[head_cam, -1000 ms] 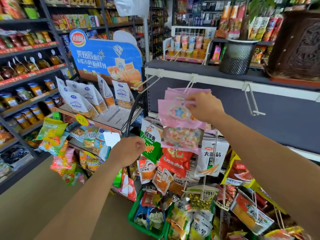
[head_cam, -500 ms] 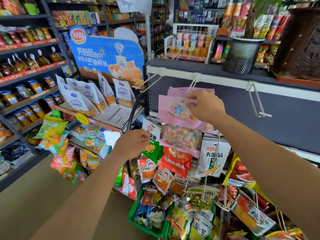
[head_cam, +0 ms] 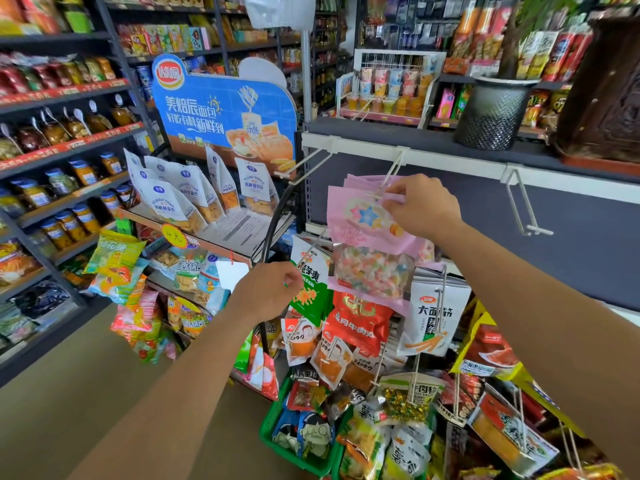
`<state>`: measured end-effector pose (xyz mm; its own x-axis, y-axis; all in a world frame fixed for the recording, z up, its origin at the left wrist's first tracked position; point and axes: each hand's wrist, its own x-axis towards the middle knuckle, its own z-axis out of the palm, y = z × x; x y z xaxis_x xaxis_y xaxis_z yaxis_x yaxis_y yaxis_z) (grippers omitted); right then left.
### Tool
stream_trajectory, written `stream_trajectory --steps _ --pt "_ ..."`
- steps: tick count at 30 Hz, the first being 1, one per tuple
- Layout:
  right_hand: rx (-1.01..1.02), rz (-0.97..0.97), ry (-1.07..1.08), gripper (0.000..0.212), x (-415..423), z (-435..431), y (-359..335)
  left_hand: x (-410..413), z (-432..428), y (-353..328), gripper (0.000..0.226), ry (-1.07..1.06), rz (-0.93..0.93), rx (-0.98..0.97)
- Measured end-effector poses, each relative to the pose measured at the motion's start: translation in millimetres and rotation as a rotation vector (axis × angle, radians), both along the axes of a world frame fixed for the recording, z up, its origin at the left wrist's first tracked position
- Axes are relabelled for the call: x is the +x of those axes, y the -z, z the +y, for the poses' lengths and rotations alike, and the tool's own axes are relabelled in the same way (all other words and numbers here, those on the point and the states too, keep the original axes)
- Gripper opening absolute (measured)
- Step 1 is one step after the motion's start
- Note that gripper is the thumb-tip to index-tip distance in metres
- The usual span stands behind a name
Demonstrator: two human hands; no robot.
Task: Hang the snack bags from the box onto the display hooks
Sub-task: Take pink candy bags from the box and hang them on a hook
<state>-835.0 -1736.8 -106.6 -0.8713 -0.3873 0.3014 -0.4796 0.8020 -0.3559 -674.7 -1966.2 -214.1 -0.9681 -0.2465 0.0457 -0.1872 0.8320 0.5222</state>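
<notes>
A pink snack bag [head_cam: 367,230] with a star print and a clear window of coloured candy hangs at the tip of a white display hook [head_cam: 389,174]. My right hand [head_cam: 420,206] pinches its top right corner at the hook's end. More pink bags sit behind it on the same hook. My left hand [head_cam: 268,294] is lower and to the left, fingers curled into a fist, close to a green and white bag [head_cam: 311,282]; whether it grips anything I cannot tell. No box is in view.
Bare white hooks stick out at the left [head_cam: 304,164] and right [head_cam: 523,202] of the rail. Below hang many snack bags, over a green basket [head_cam: 277,441]. A bread stand with a blue sign [head_cam: 221,112] is on the left, jar shelves beyond.
My right hand and the pink bag have shifted slightly along the hook. My left hand has risen a little toward the green and white bag.
</notes>
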Motion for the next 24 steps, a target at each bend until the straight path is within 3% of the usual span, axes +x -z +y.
stream_trajectory --steps 24 --pt "0.017 0.001 -0.024 0.019 -6 -2 8 6 3 10 0.018 0.007 -0.015 -0.022"
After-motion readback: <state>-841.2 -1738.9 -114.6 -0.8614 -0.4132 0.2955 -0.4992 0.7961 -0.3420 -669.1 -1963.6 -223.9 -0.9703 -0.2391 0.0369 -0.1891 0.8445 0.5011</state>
